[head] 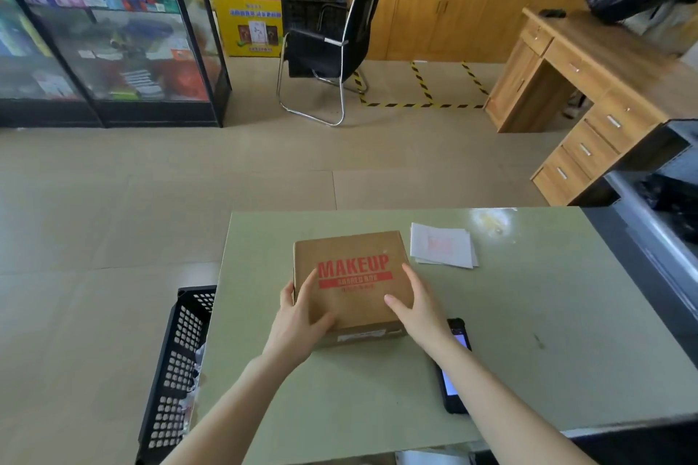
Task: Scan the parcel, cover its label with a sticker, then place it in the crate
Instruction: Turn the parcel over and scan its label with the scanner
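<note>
A brown cardboard parcel (355,276) printed "MAKEUP" in red lies flat on the pale green table (528,313). My left hand (300,317) grips its near left corner, thumb on top. My right hand (419,308) rests on its right side, fingers along the edge. A label strip shows on the parcel's near face. A black handheld scanner (455,370) lies on the table right of the parcel, partly under my right forearm. A small stack of white stickers (442,245) lies beyond the parcel's right corner. The black perforated crate (177,362) stands on the floor left of the table.
A black office chair (325,45) stands on the tiled floor ahead, with a glass display case (113,34) to its left. A wooden desk with drawers (589,87) is at the right. Dark equipment (661,200) borders the table's right edge.
</note>
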Demonstrator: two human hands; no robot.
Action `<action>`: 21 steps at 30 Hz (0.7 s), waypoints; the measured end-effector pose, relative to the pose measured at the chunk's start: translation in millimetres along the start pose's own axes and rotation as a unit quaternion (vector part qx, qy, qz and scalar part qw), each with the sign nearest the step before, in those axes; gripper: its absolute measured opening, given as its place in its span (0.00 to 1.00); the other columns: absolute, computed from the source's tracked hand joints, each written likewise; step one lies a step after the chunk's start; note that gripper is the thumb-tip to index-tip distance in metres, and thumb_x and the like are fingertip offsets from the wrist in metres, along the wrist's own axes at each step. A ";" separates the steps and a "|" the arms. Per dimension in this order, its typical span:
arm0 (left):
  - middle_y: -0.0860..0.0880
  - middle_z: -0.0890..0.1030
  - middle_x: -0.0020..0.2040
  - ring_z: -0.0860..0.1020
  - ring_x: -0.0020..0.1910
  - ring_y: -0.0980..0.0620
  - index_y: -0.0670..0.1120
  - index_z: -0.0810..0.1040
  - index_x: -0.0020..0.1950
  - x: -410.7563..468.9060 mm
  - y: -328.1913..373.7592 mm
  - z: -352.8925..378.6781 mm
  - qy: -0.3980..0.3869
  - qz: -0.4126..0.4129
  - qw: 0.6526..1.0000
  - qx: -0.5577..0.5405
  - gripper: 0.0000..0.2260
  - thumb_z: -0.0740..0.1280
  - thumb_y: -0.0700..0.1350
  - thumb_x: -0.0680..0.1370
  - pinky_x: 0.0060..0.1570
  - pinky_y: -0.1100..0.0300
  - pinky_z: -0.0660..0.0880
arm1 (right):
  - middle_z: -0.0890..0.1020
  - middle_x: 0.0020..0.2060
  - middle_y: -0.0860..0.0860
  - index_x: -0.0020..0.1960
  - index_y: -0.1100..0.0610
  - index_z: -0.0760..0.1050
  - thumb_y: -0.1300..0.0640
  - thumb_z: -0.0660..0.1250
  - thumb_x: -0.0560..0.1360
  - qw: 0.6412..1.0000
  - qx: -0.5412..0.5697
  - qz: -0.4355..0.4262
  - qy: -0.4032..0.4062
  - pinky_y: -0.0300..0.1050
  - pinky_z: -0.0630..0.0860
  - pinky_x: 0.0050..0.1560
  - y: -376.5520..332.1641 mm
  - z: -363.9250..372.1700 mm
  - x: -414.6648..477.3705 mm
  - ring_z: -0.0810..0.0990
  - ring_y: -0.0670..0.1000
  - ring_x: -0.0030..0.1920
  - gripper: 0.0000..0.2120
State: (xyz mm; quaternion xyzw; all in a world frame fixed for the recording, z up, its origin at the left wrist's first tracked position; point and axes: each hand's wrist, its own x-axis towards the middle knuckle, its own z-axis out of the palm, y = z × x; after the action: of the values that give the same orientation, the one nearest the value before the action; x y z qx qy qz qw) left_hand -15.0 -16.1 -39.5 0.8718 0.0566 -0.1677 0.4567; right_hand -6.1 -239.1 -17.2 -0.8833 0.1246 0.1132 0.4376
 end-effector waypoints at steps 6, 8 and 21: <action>0.45 0.52 0.75 0.70 0.63 0.42 0.71 0.51 0.74 14.4 29.3 -3.8 -0.077 -0.057 0.992 -0.080 0.37 0.66 0.68 0.70 0.62 0.54 0.71 | 0.67 0.72 0.43 0.72 0.47 0.63 0.51 0.64 0.76 0.976 -0.058 -0.130 0.162 0.45 0.63 0.68 -33.7 -16.0 -7.5 0.65 0.51 0.67 0.26; 0.45 0.44 0.78 0.62 0.73 0.37 0.69 0.51 0.75 17.1 42.3 -2.8 -0.091 -0.105 0.986 -0.095 0.33 0.62 0.68 0.73 0.68 0.49 0.66 | 0.65 0.73 0.42 0.72 0.46 0.63 0.53 0.62 0.77 0.969 -0.100 -0.156 0.162 0.46 0.62 0.69 -41.2 -17.4 -10.3 0.63 0.51 0.68 0.25; 0.45 0.68 0.73 0.69 0.70 0.44 0.63 0.50 0.77 8.2 85.6 -40.3 -0.014 -0.022 0.989 -0.147 0.41 0.67 0.66 0.69 0.68 0.44 0.68 | 0.74 0.67 0.43 0.71 0.46 0.64 0.57 0.54 0.81 0.969 -0.066 -0.238 -0.025 0.52 0.51 0.76 -73.3 5.1 -33.1 0.67 0.43 0.68 0.20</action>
State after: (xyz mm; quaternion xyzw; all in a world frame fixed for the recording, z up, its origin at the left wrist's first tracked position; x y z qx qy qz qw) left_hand 24.0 -33.0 45.4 0.7911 0.0940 -0.1796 0.5771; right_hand -14.4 -188.1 44.6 -0.9114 -0.1075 0.0355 0.3957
